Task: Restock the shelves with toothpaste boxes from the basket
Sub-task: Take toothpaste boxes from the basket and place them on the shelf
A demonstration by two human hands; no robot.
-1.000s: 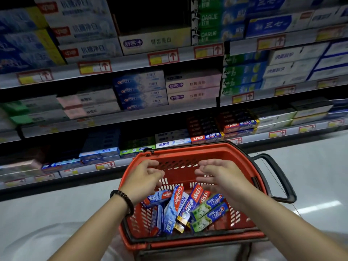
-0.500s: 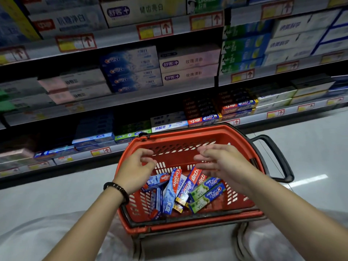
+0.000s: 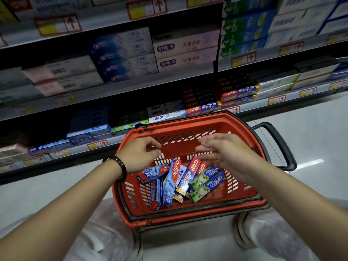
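While the cardboard toothpaste boxes (image 3: 180, 182) lie heaped on the floor of the red slotted plastic basket (image 3: 188, 122), below both hands and a little nearer the body, the coming reach goes downward rather than forward. Most cartons run with their long axes from the near wall toward the far wall, slightly fanned. The tall blue-and-red Colgate box (image 3: 174, 177) leans in the middle of the heap, under the gap between the hands. A blue box with a red end (image 3: 153, 173) lies slantwise just below the left hand (image 3: 139, 155). A pair of green boxes (image 3: 197, 182) lies angled below the right hand (image 3: 226, 153).

Both hands hover over the basket's far half, empty, fingers loosely curled and spread, touching neither box nor rim. The left hand, with a dark beaded bracelet (image 3: 120, 167) at its wrist, looks nearer the slantwise box, and the right looks nearer the green pair. A pinch across a carton's narrow width would probably suit best.

Beyond the fingertips, past the far rim, stand the stocked store shelves (image 3: 131, 82). Out to the right of the right hand juts the black loop handle (image 3: 280, 146).
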